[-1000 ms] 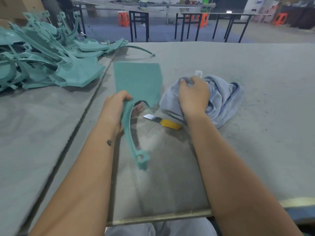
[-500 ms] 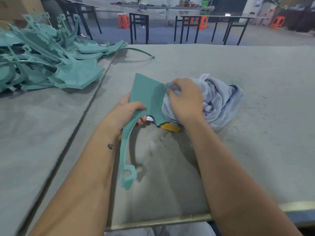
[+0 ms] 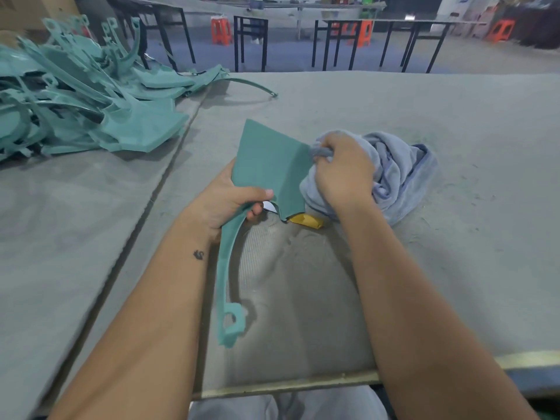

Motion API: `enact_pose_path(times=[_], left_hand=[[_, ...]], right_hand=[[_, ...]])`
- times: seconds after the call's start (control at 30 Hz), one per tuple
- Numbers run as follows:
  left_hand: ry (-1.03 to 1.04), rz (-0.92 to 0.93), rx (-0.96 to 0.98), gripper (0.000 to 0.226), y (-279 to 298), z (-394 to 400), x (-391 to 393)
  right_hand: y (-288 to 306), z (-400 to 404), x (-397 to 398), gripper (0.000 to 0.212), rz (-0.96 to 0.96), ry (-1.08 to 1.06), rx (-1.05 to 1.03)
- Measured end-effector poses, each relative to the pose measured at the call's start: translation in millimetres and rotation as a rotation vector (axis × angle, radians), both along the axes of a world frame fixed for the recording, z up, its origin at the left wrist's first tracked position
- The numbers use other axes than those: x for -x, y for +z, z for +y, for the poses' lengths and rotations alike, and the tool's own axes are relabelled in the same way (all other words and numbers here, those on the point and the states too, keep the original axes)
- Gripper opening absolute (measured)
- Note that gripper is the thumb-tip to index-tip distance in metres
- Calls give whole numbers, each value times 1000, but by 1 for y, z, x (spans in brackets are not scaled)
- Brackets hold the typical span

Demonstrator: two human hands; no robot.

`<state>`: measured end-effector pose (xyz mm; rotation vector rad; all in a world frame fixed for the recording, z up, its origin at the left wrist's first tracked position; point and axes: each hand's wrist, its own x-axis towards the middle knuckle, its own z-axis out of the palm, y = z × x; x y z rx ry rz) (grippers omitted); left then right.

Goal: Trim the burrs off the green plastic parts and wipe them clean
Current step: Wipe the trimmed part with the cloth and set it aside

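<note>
The left hand [image 3: 225, 201] grips a green plastic part [image 3: 269, 165] above the grey bench [image 3: 454, 116], thumb curled over its face. The right hand [image 3: 342, 171] clutches a bunched blue cloth [image 3: 397, 171] against the part's right edge. More green parts [image 3: 78, 101] are piled far left.

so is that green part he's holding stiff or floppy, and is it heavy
Probably fairly stiff: the green part, gripped by the left hand near its middle, keeps its long thin arm straight without drooping. Likely light, since one hand holds it tilted while the right hand wipes with the cloth.
</note>
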<state>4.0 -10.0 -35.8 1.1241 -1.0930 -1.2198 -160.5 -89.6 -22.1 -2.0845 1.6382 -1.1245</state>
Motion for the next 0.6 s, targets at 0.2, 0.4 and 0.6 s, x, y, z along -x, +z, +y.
enact_pose_path(times=[0.2,0.4,0.6], left_hand=[[84,-89,13,28,-3,0,8],[39,10,-12,28,0,2,14],[37,57,-24,29,0,-1,15]], right_hand=[[1,5,-4,22,-27,-61,131],[10,12,-11,11,-81,23,231],[12,8,7,16,-243,51,123]])
